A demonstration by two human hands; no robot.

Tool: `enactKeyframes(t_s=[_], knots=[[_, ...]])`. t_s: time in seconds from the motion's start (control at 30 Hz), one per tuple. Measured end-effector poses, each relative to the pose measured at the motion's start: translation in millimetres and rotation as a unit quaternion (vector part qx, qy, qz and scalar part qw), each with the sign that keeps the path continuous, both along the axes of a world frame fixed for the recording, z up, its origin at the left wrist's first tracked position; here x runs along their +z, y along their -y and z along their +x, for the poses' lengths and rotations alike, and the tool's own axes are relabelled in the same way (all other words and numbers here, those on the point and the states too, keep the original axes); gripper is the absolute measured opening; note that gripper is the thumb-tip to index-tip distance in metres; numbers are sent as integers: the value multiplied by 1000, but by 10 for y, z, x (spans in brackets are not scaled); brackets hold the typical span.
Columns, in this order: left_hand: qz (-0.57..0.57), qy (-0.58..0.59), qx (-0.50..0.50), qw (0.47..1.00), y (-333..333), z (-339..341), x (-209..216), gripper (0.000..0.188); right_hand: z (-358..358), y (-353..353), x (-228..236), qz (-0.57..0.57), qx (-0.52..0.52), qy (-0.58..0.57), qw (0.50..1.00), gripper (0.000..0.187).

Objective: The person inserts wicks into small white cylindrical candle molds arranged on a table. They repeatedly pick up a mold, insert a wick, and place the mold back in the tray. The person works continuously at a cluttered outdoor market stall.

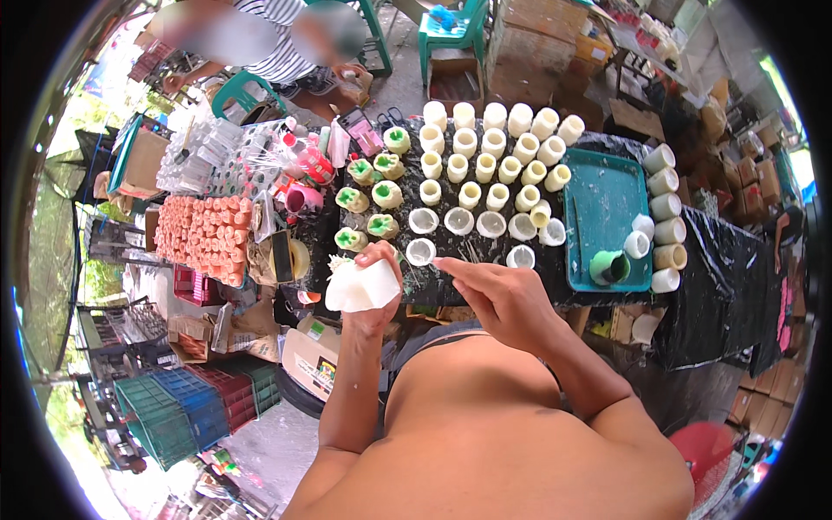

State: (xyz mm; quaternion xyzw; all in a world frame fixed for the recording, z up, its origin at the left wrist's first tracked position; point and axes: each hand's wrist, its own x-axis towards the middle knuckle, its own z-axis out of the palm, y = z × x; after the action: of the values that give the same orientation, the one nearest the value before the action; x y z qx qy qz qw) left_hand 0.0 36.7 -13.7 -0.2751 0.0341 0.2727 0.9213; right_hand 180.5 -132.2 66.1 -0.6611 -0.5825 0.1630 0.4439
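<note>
My left hand (373, 322) is closed around a white, block-like hollow-looking piece (360, 286), held upright at the table's near edge. What lies under my fingers is hidden. To its right, my right hand (498, 295) reaches leftward with fingers stretched out and nothing in them. Its fingertips are beside a white round cup (420, 252); whether they touch it I cannot tell. More translucent white cups (490, 224) stand in a row behind. Cream cups with green tops (382, 225) stand beyond my left hand.
Rows of cream cylinders (464, 141) fill the black-covered table (403, 204). A teal tray (598, 182) at right holds a green cup (610, 267). Peach pieces (201, 232) lie at left, near pink containers (303, 201). Stacked crates (186, 407) stand lower left. People are across the table.
</note>
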Motion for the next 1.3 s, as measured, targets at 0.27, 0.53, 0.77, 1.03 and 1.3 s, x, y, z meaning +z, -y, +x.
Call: enactKeyframes(t_s=[0.27, 0.53, 0.77, 1.03, 1.3], knots=[[-48, 33, -67, 996, 78, 73, 414, 25, -76, -23, 247, 57, 30, 104, 993, 35], [-68, 99, -79, 990, 135, 104, 519, 37, -219, -95, 426, 88, 5, 186, 979, 22], [-45, 106, -87, 990, 150, 72, 453, 35, -247, -142, 440, 96, 18, 189, 977, 20], [-31, 91, -89, 991, 131, 88, 448, 32, -261, -159, 429, 89, 27, 193, 977, 17], [38, 65, -61, 995, 106, 61, 266, 35, -301, -172, 404, 49, 60, 206, 976, 13]])
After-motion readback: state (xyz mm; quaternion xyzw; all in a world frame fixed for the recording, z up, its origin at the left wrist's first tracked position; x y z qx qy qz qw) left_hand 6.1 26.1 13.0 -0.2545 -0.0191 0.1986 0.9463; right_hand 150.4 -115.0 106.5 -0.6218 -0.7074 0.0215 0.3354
